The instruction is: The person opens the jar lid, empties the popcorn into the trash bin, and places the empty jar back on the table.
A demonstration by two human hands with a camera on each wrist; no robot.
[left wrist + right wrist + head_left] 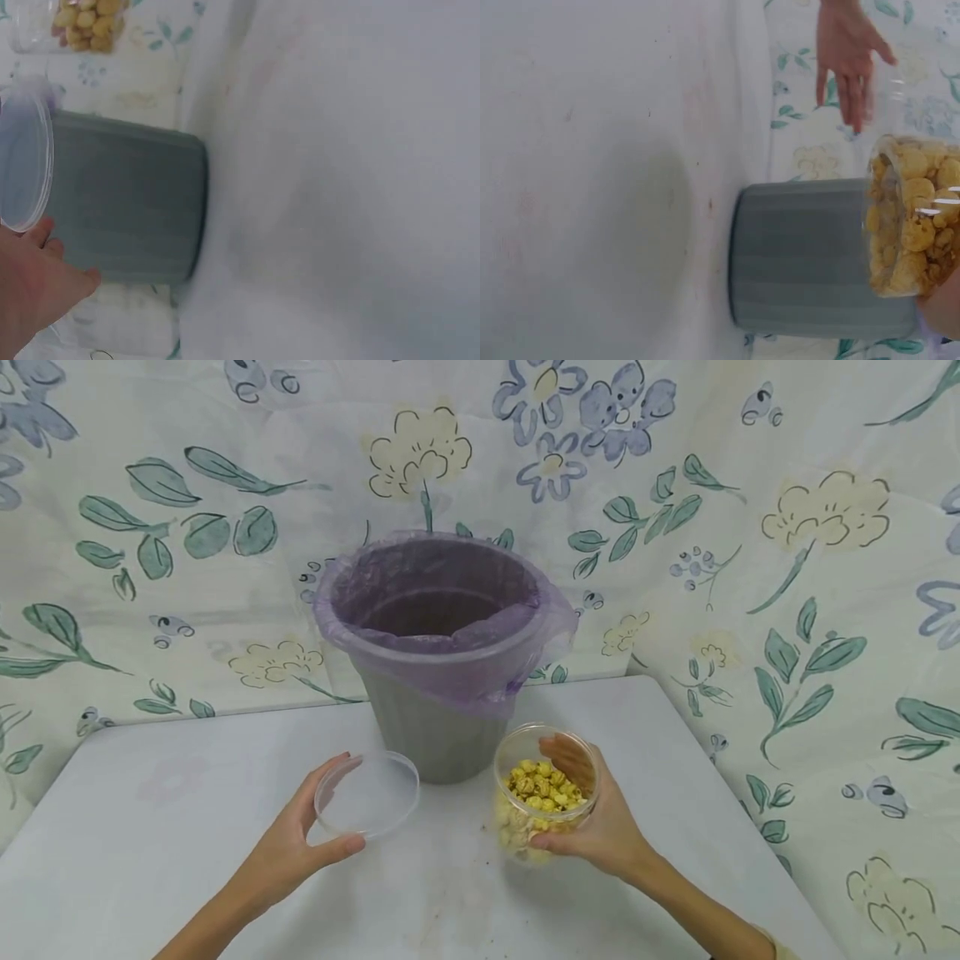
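Note:
My left hand (288,847) holds a clear round plastic lid (367,793) by its edge, thumb at the lower rim and fingers at the far left side. In the left wrist view the lid (46,161) is tilted up on its side. On the right, my right hand (611,831) grips a clear plastic jar (552,815) around its side, its open mouth facing up. Yellow popcorn (542,785) fills much of the jar. Lid and jar are apart, both held over the table in front of the bin. Part of the right hand's fingers shows through the jar wall.
A grey bin (435,739) stands at the back middle of the white table (225,793), lined with a purple bag (480,685) folded over its rim. Small dark crumbs dot the tabletop between the hands. Floral cloth (225,610) hangs behind and at the right.

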